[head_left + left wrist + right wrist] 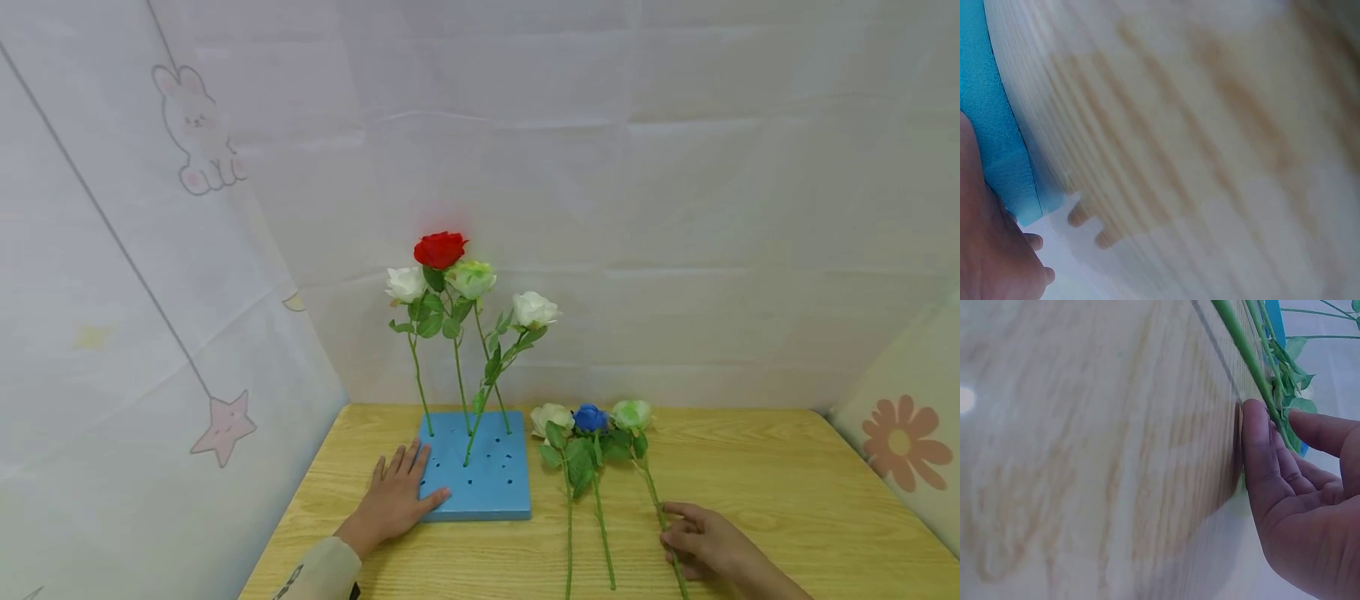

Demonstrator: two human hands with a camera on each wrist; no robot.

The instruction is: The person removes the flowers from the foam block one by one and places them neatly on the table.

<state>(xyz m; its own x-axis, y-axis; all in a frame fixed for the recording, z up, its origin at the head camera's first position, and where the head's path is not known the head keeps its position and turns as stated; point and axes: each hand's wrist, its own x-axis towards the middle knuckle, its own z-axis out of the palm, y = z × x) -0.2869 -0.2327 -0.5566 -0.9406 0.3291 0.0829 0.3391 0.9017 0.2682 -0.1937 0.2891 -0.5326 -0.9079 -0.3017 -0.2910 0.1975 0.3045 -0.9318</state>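
Observation:
My left hand (pixel 393 500) lies with fingers spread along the left side of a blue foam block (pixel 487 502) with holes, thumb on its front left corner. Standing in the block are a red rose (pixel 440 250), a pale green rose (pixel 472 280) and two white roses, one at left (pixel 406 285) and one leaning right (pixel 536 309). My right hand (pixel 705 540) has its thumb and fingers around the stem (pixel 1244 353) of a rose with a white-green bloom (pixel 632 414), low on the stem. That bloom rests toward the back of the table.
Left of the held rose lie a blue rose (pixel 590 418) and a cream rose (pixel 552 421), stems toward me and leaves overlapping. The wooden table (pixel 750 467) ends at a white cloth backdrop (pixel 712 250), with printed cloth on both sides.

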